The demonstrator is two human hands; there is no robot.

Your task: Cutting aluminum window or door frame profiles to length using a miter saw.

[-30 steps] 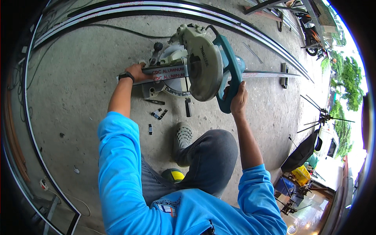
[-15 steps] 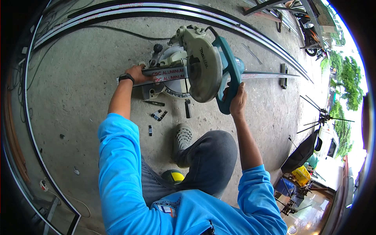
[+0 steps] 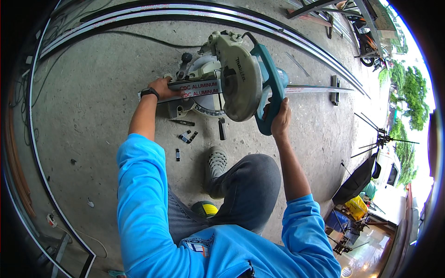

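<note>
A miter saw (image 3: 238, 83) with a cream guard and teal handle (image 3: 273, 92) rests on the concrete floor. My left hand (image 3: 164, 88) is closed on an aluminum profile (image 3: 199, 87) with red-printed film, lying across the saw's base (image 3: 181, 109) at left of the guard. My right hand (image 3: 282, 116) is wrapped round the saw's handle. The guard hides part of the profile; a long narrow length (image 3: 320, 89) shows right of the saw, over a dark support block (image 3: 335, 98). Small cut pieces (image 3: 187, 137) and a dark narrow tool (image 3: 183, 121) lie below the saw.
Long profiles (image 3: 139, 16) lie beyond the saw, near a cable (image 3: 153, 39). A framed piece (image 3: 31, 125) runs along the left. My bent knee (image 3: 252, 185) and shoe (image 3: 217, 164) are below. Right: metal rack (image 3: 315, 8), motorbike (image 3: 366, 44), black sheet (image 3: 354, 180), yellow bag (image 3: 357, 207).
The saw head and my right hand have moved very slightly down in the view over the last second. My left hand keeps its hold on the profile.
</note>
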